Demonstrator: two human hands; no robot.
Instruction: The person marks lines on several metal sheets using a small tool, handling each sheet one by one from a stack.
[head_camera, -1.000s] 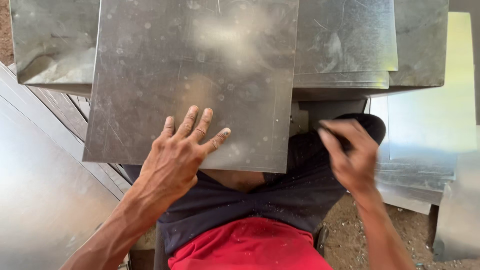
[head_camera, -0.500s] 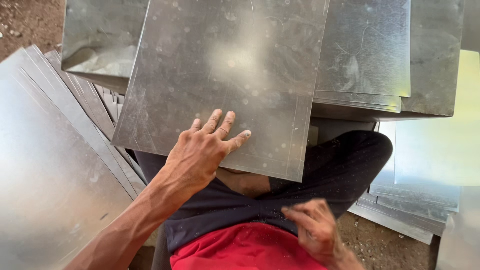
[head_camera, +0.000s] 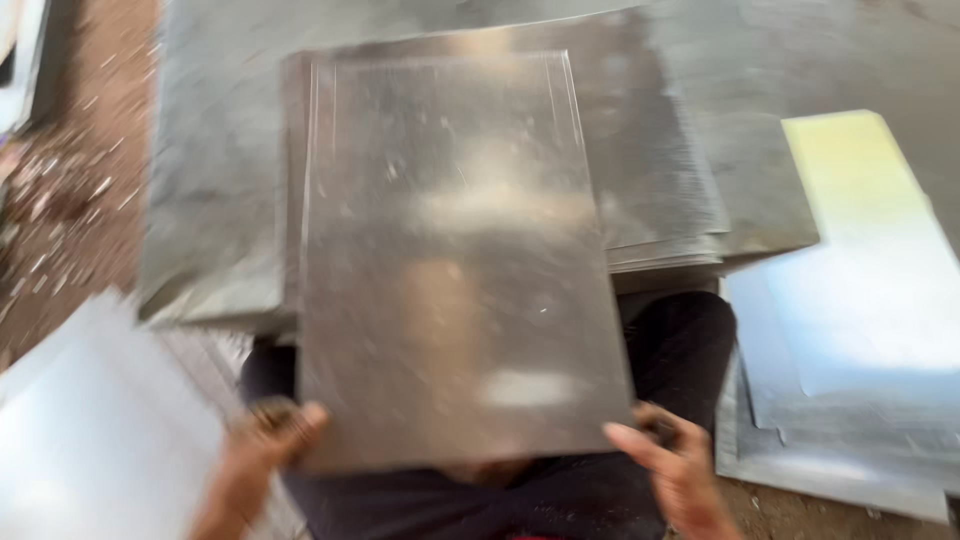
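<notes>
Head view, blurred throughout by motion, so edges and fine surface detail are hard to make out; the largest thing is the wide stack of grey metal sheets (head_camera: 700, 130) that fills the upper half of the picture, its layered edges showing at the right side and its far end cut off by the top edge; over it, nearer the person, lies the rectangular metal sheet (head_camera: 450, 260), dull and scuffed with pale glare patches, its near edge reaching over the person's lap in dark trousers (head_camera: 690, 340); to the right, a pile of paler, bluish sheets (head_camera: 860, 330) rests on the ground, the top one tinted yellow at its far end, the pile cut off by the right edge; at lower left a bright sheet (head_camera: 90, 440) is washed out by light and cut off by the frame; brown dirt ground (head_camera: 70, 190) shows at the left, littered with small bits too smeared to tell; the left hand (head_camera: 265, 450) grips the near-left corner of the rectangular sheet, fingers curled on its edge, thumb on top; the right hand (head_camera: 675, 470) holds the near-right corner, thumb lying across the top face, the other fingers hidden beneath the metal; no container shows anywhere in view.
</notes>
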